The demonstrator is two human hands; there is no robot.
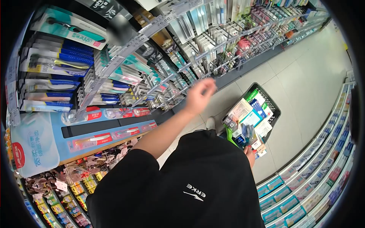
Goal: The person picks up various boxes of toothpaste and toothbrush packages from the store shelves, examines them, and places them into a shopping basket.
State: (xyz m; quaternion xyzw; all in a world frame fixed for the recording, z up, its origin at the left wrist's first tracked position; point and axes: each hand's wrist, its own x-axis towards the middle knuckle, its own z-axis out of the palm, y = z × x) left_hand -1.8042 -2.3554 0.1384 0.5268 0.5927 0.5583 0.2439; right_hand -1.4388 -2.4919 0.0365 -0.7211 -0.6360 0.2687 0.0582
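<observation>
My left hand (pixel 200 95) is raised in front of the toothbrush racks, fingers loosely curled and slightly blurred. Nothing shows in it, and it is apart from the shelf. Low beside my body, my right hand (pixel 249 155) is closed on a stack of small packaged boxes (pixel 257 144), partly hidden behind my shirt. These boxes overlap the near end of a dark shopping basket (pixel 274 110) on the floor. Inside the basket lie several cartons, among them a blue-edged white box (pixel 253 118) and a cream box (pixel 241 110). A green strip (pixel 229 134) shows at its near side.
Hanging toothbrush packs (pixel 62 62) fill the shelf at left, with price strips (pixel 110 68) along its edges. Red-and-white toothbrush packs (pixel 93 141) lie on a blue ledge. Curved shelves of toothpaste boxes (pixel 304 186) stand at right. Tiled floor (pixel 300 83) runs between.
</observation>
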